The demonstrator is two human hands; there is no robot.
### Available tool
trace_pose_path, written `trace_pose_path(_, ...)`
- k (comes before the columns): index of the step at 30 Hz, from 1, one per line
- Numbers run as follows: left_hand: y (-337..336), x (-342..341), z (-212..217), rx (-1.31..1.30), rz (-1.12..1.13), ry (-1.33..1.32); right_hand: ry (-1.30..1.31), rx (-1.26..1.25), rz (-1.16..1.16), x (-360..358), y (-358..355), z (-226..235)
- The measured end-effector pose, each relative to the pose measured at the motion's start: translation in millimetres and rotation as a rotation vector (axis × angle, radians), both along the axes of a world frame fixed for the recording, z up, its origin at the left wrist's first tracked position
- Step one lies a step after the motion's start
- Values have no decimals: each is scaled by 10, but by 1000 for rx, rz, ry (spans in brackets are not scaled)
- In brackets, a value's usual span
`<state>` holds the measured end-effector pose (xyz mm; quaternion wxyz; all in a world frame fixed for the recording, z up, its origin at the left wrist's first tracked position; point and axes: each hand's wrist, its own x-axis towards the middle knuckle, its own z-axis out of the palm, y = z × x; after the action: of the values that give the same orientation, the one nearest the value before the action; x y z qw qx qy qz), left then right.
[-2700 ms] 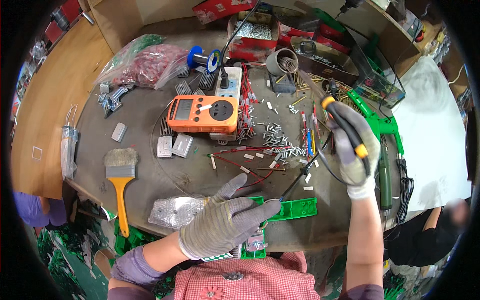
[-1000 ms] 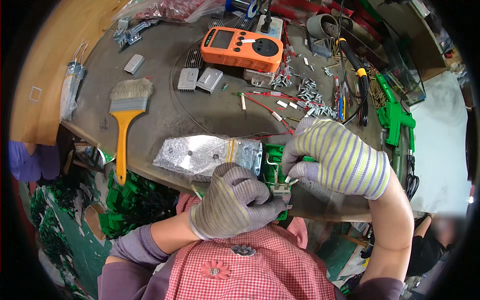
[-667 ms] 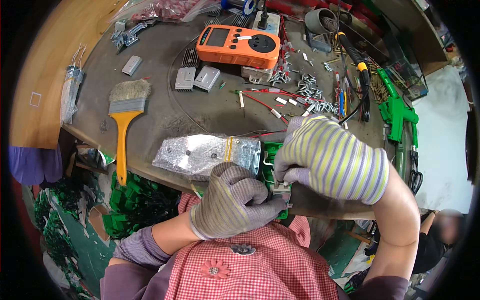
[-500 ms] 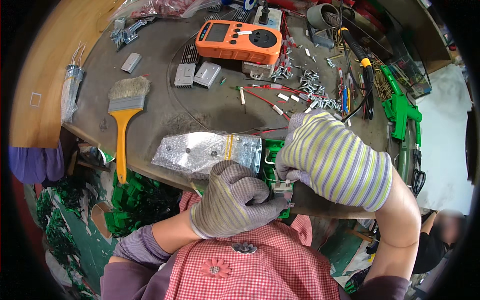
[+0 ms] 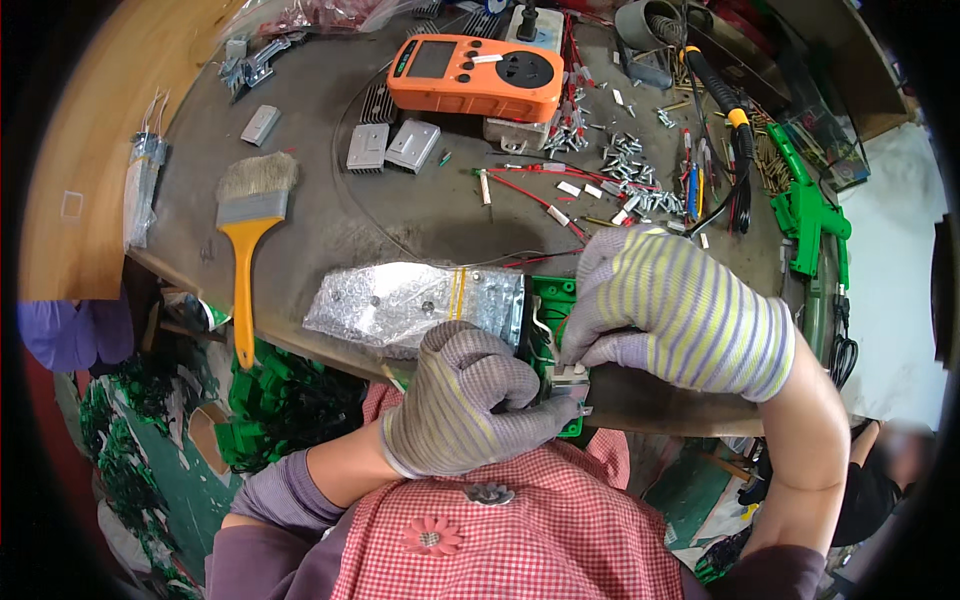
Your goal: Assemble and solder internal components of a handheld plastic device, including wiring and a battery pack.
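A green plastic housing (image 5: 556,290) lies at the table's near edge, with a white wire and a small metal-and-white part (image 5: 570,377) inside it. My left hand (image 5: 470,405), in a striped grey glove, is closed on the housing's lower end, thumb against the metal part. My right hand (image 5: 665,310), in a yellow-and-grey striped glove, pinches over the housing just above that part. Whatever lies between its fingertips is hidden. Left of the housing and touching it is a metal plate in bubble wrap (image 5: 400,305), with a yellow band round it.
A yellow-handled brush (image 5: 245,250) lies at left. Farther back are an orange meter (image 5: 475,78), finned metal heat sinks (image 5: 412,146), scattered screws (image 5: 625,160) and red wires (image 5: 520,190). A soldering iron (image 5: 715,85) and a green tool housing (image 5: 805,220) are at right.
My right hand has shifted slightly to the right, showing more of the part in the housing. My left hand keeps its hold in the same place.
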<state>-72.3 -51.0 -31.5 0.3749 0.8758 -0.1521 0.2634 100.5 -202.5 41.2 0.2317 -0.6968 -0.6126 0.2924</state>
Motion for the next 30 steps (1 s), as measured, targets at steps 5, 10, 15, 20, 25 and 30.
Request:
trace_pose_path(5, 5, 8, 11, 67, -8, -88, -313, 134, -94, -322, -85, -26)
trace_pose_path(10, 60, 8, 59, 118, -39, -58, -346, 428, -415, -451, -234, -93)
trace_pose_path(15, 345, 119, 371, 142, -69, 126, -294, 304, -580, -1067, -478, -366)
trace_pose_path(20, 401, 547, 522, 400, -150, 291, -227, 483, -460, -1069, -484, -712)
trace_pose_path(25, 438, 670, 531, 242, -379, 496, -253, 582, -442, -1058, -503, -787)
trace_pose_path(30, 444, 873, 523, 184, -534, 561, -269, 653, -415, -1043, -502, -810)
